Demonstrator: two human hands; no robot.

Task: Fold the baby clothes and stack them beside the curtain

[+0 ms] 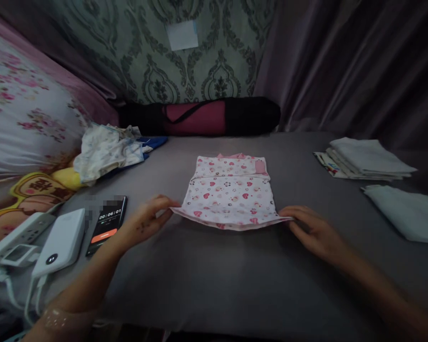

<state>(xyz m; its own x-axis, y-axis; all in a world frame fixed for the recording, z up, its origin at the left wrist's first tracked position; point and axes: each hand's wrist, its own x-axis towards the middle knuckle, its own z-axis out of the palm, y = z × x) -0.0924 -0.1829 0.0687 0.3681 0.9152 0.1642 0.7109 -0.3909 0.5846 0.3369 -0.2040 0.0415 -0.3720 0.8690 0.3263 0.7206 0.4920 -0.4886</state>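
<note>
Grey tabletop (pixel 207 280), left to right: our left hand (pixel 142 223) pinches the near-left corner of the heart-print garment (pixel 230 194), which lies mid-tabletop; our right hand (pixel 316 232) rests at its near-right corner, fingers together. Its hem runs crosswise between equally near hands, the cloth lying beyond them.

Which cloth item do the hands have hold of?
The heart-print garment mid-table: left hand and right hand grip its near corners; the others lie untouched.

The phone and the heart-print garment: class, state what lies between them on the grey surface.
In the head view, the left hand lies between the phone and the heart-print garment, its fingertips at the garment's near left corner.
</note>
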